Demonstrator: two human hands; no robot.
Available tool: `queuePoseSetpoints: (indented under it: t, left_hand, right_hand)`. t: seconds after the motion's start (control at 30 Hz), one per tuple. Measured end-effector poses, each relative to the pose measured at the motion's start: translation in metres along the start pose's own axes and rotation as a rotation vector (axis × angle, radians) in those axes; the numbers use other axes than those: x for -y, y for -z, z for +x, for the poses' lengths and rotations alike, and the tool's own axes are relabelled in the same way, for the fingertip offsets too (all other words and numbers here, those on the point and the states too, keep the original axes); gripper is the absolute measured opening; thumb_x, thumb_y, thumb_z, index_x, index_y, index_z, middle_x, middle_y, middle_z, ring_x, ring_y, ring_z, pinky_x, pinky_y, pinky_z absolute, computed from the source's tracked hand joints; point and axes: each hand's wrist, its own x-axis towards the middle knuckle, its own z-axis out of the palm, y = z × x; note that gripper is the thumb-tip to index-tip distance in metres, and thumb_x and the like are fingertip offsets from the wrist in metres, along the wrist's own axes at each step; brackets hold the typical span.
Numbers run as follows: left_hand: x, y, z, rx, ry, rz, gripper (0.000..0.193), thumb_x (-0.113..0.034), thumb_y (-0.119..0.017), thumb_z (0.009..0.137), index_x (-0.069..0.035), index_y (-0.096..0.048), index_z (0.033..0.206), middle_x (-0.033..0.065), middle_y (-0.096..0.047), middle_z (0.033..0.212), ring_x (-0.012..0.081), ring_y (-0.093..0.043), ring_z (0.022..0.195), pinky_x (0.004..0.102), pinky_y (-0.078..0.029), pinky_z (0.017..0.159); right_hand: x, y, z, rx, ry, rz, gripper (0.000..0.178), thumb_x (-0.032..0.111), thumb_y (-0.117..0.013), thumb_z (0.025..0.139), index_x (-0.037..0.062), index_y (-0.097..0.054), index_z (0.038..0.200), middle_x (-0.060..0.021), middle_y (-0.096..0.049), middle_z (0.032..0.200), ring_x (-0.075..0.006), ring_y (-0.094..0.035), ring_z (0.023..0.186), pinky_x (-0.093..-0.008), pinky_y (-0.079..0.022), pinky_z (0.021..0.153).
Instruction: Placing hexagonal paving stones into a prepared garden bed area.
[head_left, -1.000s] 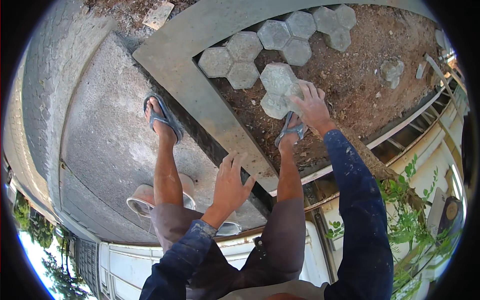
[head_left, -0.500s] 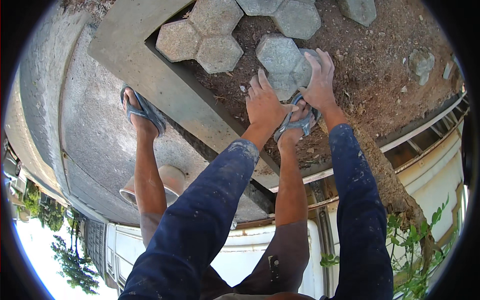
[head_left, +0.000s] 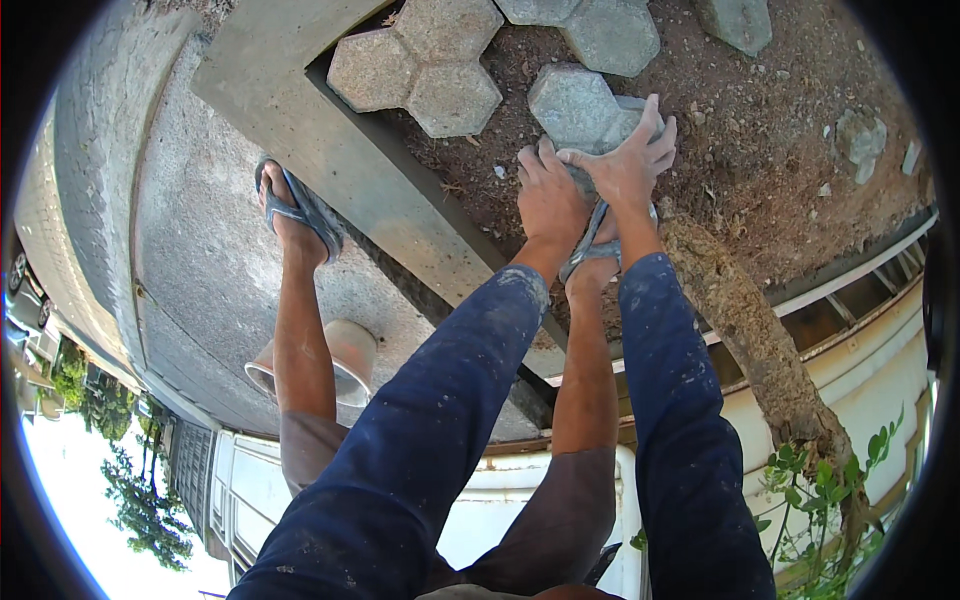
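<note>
A grey concrete paving block (head_left: 570, 105), shaped as three joined hexagons, lies on brown soil in front of my feet. My left hand (head_left: 553, 203) presses its curled fingers against the block's near left side. Over the right lobe reaches my right hand (head_left: 627, 168), fingers spread along the edge and thumb pointing left across the near part. Both hands are dusty and close together, hiding much of the near and right lobes. My right foot in a grey sandal (head_left: 590, 255) stands just behind the hands, partly covered by them.
Another three-hexagon paver (head_left: 418, 70) sits in the corner of a concrete curb (head_left: 370, 170), with more pavers (head_left: 610, 35) beyond. A broken lump (head_left: 860, 140) lies at right. My left sandal (head_left: 310, 220) is on pavement near a bucket (head_left: 350, 355). A tree trunk (head_left: 750, 320) rises at right.
My right hand has shifted left and inward over the block, nearer my left hand. The left hand stays at the block's near side. The whole view has shifted slightly.
</note>
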Motion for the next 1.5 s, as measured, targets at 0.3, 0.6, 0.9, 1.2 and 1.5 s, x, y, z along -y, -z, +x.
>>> queuePoseSetpoints:
  t: [0.3, 0.6, 0.9, 1.2, 1.5]
  left_hand:
    - [0.029, 0.030, -0.033, 0.073, -0.046, -0.130, 0.088, -0.013, -0.081, 0.076, 0.000, -0.028, 0.145, 0.0221, -0.037, 0.136, 0.0394, -0.055, 0.117, 0.0418, -0.053, 0.094]
    - [0.085, 0.170, -0.198, 0.347, -0.001, -0.423, 0.068, -0.011, -0.077, 0.081, -0.006, -0.043, 0.139, 0.0178, -0.047, 0.128, 0.0261, -0.064, 0.097, 0.0353, -0.054, 0.082]
    - [0.136, 0.152, -0.183, 0.427, 0.003, -0.228, 0.058, -0.014, -0.074, 0.084, -0.005, -0.046, 0.135, 0.0176, -0.050, 0.126, 0.0315, -0.064, 0.099, 0.0406, -0.053, 0.085]
    - [0.136, 0.162, -0.183, 0.429, -0.055, -0.297, 0.060, -0.019, -0.074, 0.086, -0.006, -0.045, 0.136, 0.0172, -0.057, 0.120, 0.0264, -0.065, 0.097, 0.0366, -0.053, 0.080]
    - [0.137, 0.177, -0.181, 0.417, -0.065, -0.324, 0.061, -0.020, -0.075, 0.086, -0.005, -0.044, 0.137, 0.0164, -0.057, 0.120, 0.0250, -0.065, 0.095, 0.0365, -0.052, 0.082]
  right_hand:
    - [0.018, -0.004, 0.002, 0.121, 0.170, -0.344, 0.135, 0.066, -0.090, 0.047, 0.0265, -0.022, 0.156, -0.0184, -0.002, 0.164, -0.0546, 0.007, 0.146, -0.0858, -0.013, 0.102]
    - [0.029, -0.008, -0.007, 0.084, 0.149, -0.333, 0.137, 0.068, -0.088, 0.051, 0.0199, -0.016, 0.157, -0.0209, -0.010, 0.162, -0.0549, 0.006, 0.146, -0.0853, -0.009, 0.104]
    - [0.043, -0.023, -0.008, -0.020, 0.248, -0.401, 0.107, 0.048, -0.091, 0.060, 0.0086, -0.034, 0.142, -0.0189, -0.045, 0.137, -0.0386, -0.033, 0.138, -0.0733, -0.013, 0.109]
    - [0.081, -0.027, -0.024, -0.283, 0.335, -0.252, 0.100, 0.042, -0.092, 0.054, 0.0077, -0.041, 0.133, -0.0176, -0.051, 0.122, -0.0364, -0.044, 0.119, -0.0571, -0.023, 0.101]
    - [0.074, -0.012, -0.046, -0.200, -0.012, 0.021, 0.110, 0.055, -0.085, 0.072, -0.0012, -0.027, 0.147, -0.0247, -0.030, 0.139, -0.0406, -0.030, 0.130, -0.0580, -0.027, 0.106]
